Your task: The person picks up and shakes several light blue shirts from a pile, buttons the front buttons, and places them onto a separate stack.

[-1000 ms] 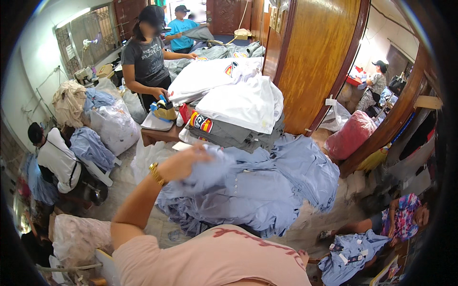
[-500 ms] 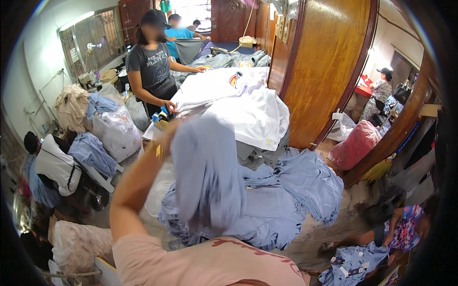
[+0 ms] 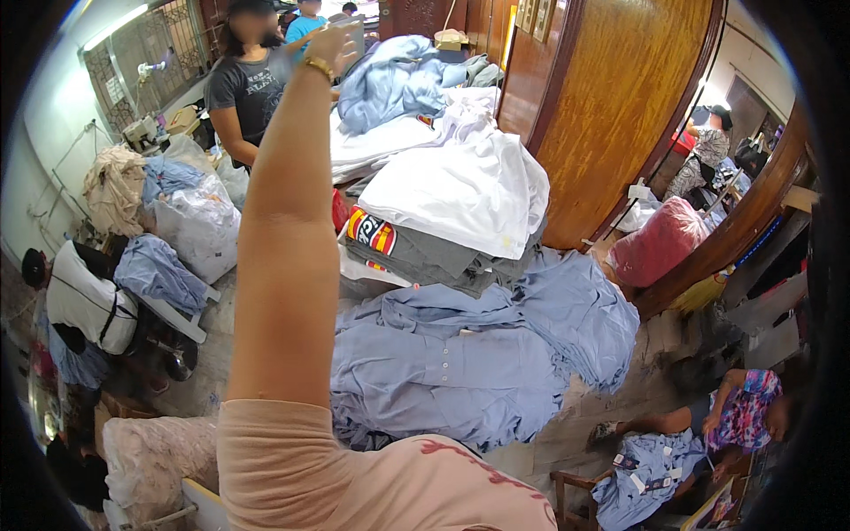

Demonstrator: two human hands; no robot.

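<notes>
My left arm reaches far forward, and my left hand (image 3: pixel 332 49) is raised with its fingers apart and nothing in it. Just right of it a crumpled light-blue garment (image 3: pixel 398 84) lies on the far part of a pile of white shirts (image 3: pixel 460 190). Folded dark-grey shirts (image 3: pixel 434 252) are stacked under the white ones. Nearer to me, a broad heap of light-blue shirts (image 3: pixel 443 372) lies spread out, one with its buttons up. My right hand does not show.
A co-worker in a dark T-shirt (image 3: pixel 248 97) stands left of the pile, partly behind my arm. Stuffed plastic bags (image 3: pixel 199 217) and a seated person (image 3: pixel 88 296) are at the left. A wooden partition (image 3: pixel 611 124) and red sack (image 3: pixel 660 241) stand right. Another person (image 3: pixel 744 411) sits lower right.
The light-blue garment has gone from my left hand onto the far white pile. My left arm has stretched forward and up, its hand now open.
</notes>
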